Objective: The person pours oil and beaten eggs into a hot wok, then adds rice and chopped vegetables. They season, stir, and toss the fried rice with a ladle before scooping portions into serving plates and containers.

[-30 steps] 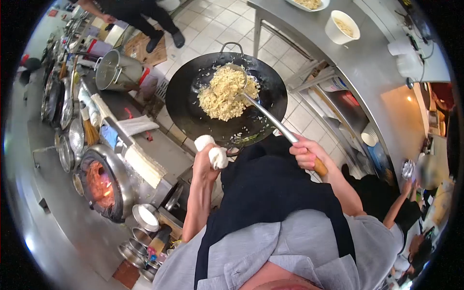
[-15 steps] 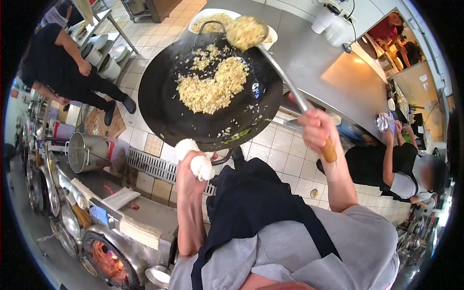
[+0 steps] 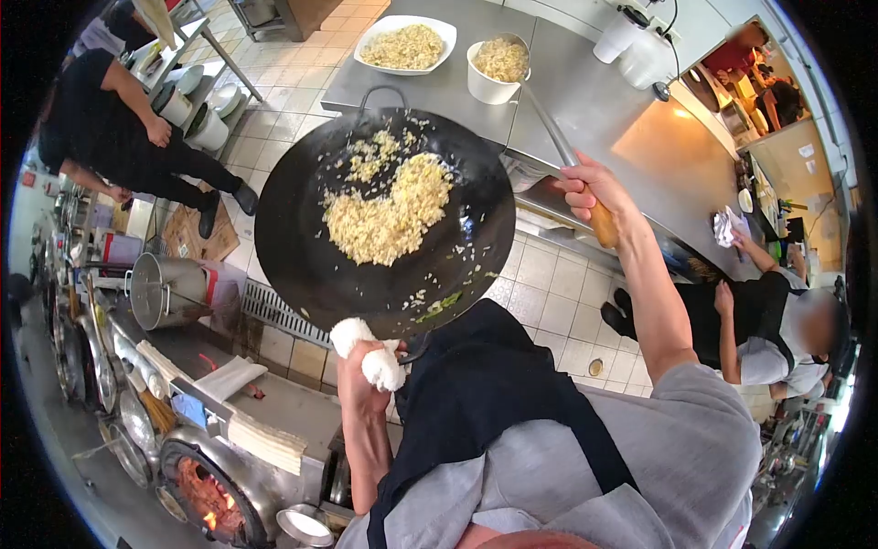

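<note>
My left hand [image 3: 363,371] is wrapped round a white cloth [image 3: 352,336] at the near rim of a black wok [image 3: 302,265]. Fried rice [image 3: 389,220] lies in the wok, with loose grains scattered about it. The wooden handle of a ladle [image 3: 547,119] is in my right hand [image 3: 594,197]. Its bowl, full of rice, is over a white round container [image 3: 490,87] on the steel counter. Beside that container stands a white square dish [image 3: 407,44] of rice.
A lit burner [image 3: 210,499] is at the lower left, below a large metal pot [image 3: 165,291]. One person [image 3: 137,128] stands at the upper left, another [image 3: 722,320] works at the right. The steel counter [image 3: 622,137] runs along the right.
The ladle has gone from the rice in the wok up to the white container, carrying rice. My right hand has risen with it. The view has turned, showing more of the counter.
</note>
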Available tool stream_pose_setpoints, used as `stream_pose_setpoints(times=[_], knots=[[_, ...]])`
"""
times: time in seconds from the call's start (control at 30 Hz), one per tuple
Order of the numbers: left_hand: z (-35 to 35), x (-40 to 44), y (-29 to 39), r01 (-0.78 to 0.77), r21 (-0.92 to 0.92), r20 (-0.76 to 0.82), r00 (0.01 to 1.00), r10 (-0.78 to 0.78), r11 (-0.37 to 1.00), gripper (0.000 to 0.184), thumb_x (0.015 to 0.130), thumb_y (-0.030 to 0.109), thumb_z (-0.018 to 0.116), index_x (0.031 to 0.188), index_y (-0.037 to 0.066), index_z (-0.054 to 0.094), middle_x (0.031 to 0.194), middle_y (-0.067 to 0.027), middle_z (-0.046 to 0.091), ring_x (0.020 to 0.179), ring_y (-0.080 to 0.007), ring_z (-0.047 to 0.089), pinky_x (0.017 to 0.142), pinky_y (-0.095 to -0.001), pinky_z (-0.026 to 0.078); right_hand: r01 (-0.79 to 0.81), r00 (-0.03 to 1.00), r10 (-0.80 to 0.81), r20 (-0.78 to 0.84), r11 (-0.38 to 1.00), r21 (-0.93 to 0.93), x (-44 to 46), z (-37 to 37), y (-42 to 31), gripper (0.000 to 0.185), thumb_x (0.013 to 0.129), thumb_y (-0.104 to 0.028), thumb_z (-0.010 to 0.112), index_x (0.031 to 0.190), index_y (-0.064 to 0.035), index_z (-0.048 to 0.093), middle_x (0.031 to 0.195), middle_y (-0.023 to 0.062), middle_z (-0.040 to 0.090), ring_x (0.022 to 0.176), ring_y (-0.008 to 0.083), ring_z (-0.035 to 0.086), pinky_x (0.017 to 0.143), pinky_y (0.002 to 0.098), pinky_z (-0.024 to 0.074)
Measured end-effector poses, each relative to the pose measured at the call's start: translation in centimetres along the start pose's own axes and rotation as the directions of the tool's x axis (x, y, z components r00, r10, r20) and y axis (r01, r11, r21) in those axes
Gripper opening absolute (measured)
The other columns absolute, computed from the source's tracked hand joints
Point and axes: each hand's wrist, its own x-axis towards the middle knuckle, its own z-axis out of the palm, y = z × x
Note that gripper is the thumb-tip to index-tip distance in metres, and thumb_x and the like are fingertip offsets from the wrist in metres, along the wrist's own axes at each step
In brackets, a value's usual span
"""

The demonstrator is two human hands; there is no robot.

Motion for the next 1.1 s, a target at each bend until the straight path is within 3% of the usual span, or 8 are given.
stream_pose_setpoints(times=[0.13,0.43,0.63,0.77,0.97,1.0,1.03,1.1], knots=[[-1.3,-0.3,-1.5,0.025,-0.044,-0.117,0.993,-0.030,0.999,0.017,0.077,0.010,0.058,0.091,0.000,0.056,0.078,-0.0136,0.064,0.063,-0.0269,0.067,0.051,-0.0345,0.053,0.119,0.990,-0.136,-0.045,0.954,-0.274,0.4,-0.2,0.8,0.058,0.092,-0.007,0.056,0.146,-0.0142,0.037,0.064,-0.0029,0.044,0.042,0.0062,0.040,0.036,0.0235,0.0351],[-2.7,-0.6,-3.0,0.071,-0.080,-0.223,0.971,-0.087,0.994,0.017,0.076,0.008,0.059,0.090,0.000,0.055,0.074,-0.0121,0.062,0.062,-0.0272,0.065,0.051,-0.0351,0.052,0.252,0.722,-0.680,-0.123,0.425,-0.870,9.1,-1.9,12.0,0.074,0.087,-0.010,0.060,0.152,-0.0100,0.024,0.091,0.0320,0.065,0.080,0.0468,0.066,0.069,0.0481,0.0512],[-3.6,0.8,-4.5,0.133,-0.339,-0.185,0.961,-0.205,0.931,0.016,0.078,0.007,0.057,0.092,-0.002,0.054,0.078,-0.0173,0.063,0.068,-0.0300,0.067,0.052,-0.0348,0.053,0.360,0.592,-0.805,-0.027,0.295,-0.885,11.0,-2.5,9.1,0.077,0.088,-0.005,0.060,0.154,-0.0172,0.022,0.086,0.0256,0.068,0.065,0.0373,0.067,0.059,0.0436,0.0506],[-5.0,-0.5,-4.7,0.266,-0.541,-0.037,0.940,-0.338,0.798,0.013,0.080,0.007,0.055,0.090,-0.001,0.054,0.082,-0.0197,0.062,0.063,-0.0291,0.062,0.048,-0.0340,0.051,0.456,0.865,-0.502,0.011,0.774,-0.439,2.7,1.1,5.9,0.075,0.090,0.003,0.055,0.155,-0.0146,0.022,0.086,0.0057,0.066,0.047,0.0064,0.051,0.037,0.0241,0.0394],[-5.6,7.0,-3.4,0.093,-0.493,0.052,0.996,-0.078,0.865,0.012,0.092,0.012,0.054,0.080,0.010,0.053,0.079,-0.0065,0.060,0.066,-0.0215,0.062,0.069,-0.0343,0.054,0.187,0.952,-0.120,0.282,0.957,-0.222,-4.6,4.4,7.4,0.076,0.089,0.002,0.057,0.155,-0.0107,0.021,0.062,0.0000,0.052,0.039,0.0081,0.046,0.036,0.0223,0.0390],[-4.5,7.6,-2.4,0.090,-0.660,-0.043,0.987,-0.157,0.746,0.010,0.091,0.013,0.055,0.082,0.008,0.054,0.078,-0.0079,0.062,0.067,-0.0235,0.063,0.064,-0.0346,0.056,0.188,0.948,-0.104,0.301,0.946,-0.264,-4.7,4.9,8.2,0.076,0.089,0.002,0.057,0.155,-0.0109,0.022,0.059,-0.0016,0.050,0.039,0.0081,0.046,0.036,0.0222,0.0390],[-5.7,8.3,-2.2,0.199,-0.533,0.140,0.979,-0.146,0.822,0.008,0.088,0.011,0.056,0.082,0.007,0.054,0.076,-0.0107,0.061,0.067,-0.0252,0.063,0.058,-0.0347,0.056,0.131,0.961,-0.040,0.272,0.936,-0.328,-5.4,5.8,8.3,0.075,0.089,0.001,0.057,0.155,-0.0115,0.022,0.056,-0.0024,0.047,0.038,0.0081,0.046,0.036,0.0221,0.0390],[-3.4,5.4,-1.1,0.006,-0.458,-0.039,0.999,-0.027,0.889,0.004,0.084,0.008,0.055,0.083,0.004,0.054,0.077,-0.0158,0.061,0.069,-0.0281,0.066,0.053,-0.0358,0.056,0.082,0.956,0.040,0.292,0.916,-0.392,-5.7,7.1,8.0,0.075,0.089,0.001,0.056,0.155,-0.0120,0.022,0.057,-0.0022,0.048,0.038,0.0079,0.046,0.036,0.0223,0.0392]])
